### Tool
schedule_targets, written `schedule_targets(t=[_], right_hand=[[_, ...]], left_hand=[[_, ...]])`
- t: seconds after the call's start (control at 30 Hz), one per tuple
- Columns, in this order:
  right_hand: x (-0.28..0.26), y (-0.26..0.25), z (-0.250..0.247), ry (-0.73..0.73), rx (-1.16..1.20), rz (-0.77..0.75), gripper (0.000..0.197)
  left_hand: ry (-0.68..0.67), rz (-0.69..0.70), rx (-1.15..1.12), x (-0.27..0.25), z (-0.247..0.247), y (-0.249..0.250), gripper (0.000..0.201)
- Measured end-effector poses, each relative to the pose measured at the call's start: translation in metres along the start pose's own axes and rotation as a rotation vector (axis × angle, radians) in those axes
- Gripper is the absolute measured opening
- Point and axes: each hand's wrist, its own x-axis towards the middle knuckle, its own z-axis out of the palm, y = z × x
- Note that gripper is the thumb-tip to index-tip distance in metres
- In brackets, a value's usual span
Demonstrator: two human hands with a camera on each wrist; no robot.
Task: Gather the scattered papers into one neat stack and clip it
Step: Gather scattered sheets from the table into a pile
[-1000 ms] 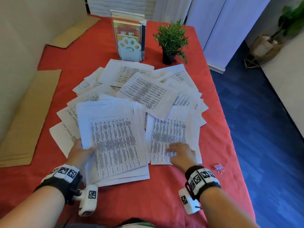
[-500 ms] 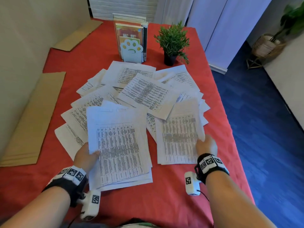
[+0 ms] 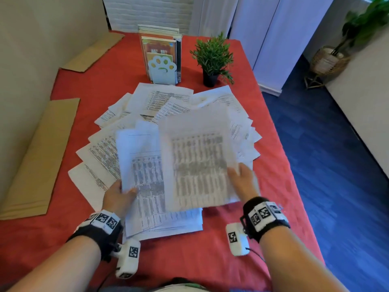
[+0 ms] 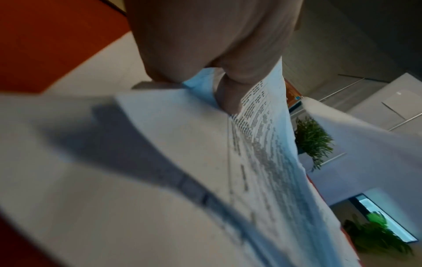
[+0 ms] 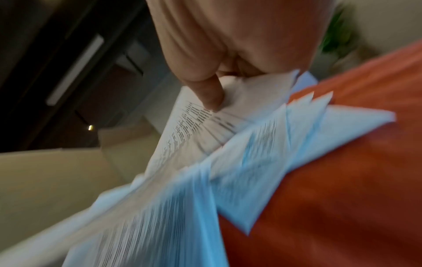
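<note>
Printed white sheets lie fanned over the red table point(image 3: 189, 260). My left hand point(image 3: 120, 197) grips the left edge of a gathered stack point(image 3: 147, 186), thumb on top; the left wrist view shows the thumb point(image 4: 230, 94) pressed on the stack point(image 4: 262, 144). My right hand point(image 3: 242, 182) pinches the right edge of a lifted, motion-blurred sheet point(image 3: 195, 161), which hangs over the stack's right half. In the right wrist view the thumb point(image 5: 210, 94) pinches that sheet point(image 5: 194, 126). More scattered papers point(image 3: 160, 100) lie behind. No clip is in view.
A paw-shaped bookend with books point(image 3: 162, 66) and a small potted plant point(image 3: 212, 60) stand at the far side. Cardboard sheets point(image 3: 42, 157) lie along the left wall. The table's right edge point(image 3: 294, 169) drops to a blue floor.
My right hand has picked the right-hand sheet off the table and carried it left, over the stack. The left hand keeps hold of the stack's left edge.
</note>
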Motion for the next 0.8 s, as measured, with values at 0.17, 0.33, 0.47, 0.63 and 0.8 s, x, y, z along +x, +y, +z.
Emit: schedule_targets(t=[0.17, 0.33, 0.47, 0.63, 0.8], right_hand=[[-0.022, 0.017, 0.043, -0.176, 0.074, 0.108, 0.030], [-0.021, 0.021, 0.060, -0.321, 0.146, 0.223, 0.039], [-0.021, 0.020, 0.057, -0.217, -0.001, 0.206, 0.017], [-0.028, 0.038, 0.058, -0.207, -0.030, 0.270, 0.017], [-0.032, 0.037, 0.053, -0.179, 0.048, 0.284, 0.020]], left_hand=[[-0.078, -0.004, 0.020, -0.002, 0.013, 0.004, 0.022], [-0.174, -0.081, 0.026, 0.002, 0.019, 0.004, 0.023], [0.147, -0.226, 0.179, 0.026, -0.007, 0.000, 0.032], [0.075, -0.254, 0.103, 0.046, -0.019, 0.004, 0.036], [0.160, -0.196, 0.105, 0.037, -0.018, 0.009, 0.031]])
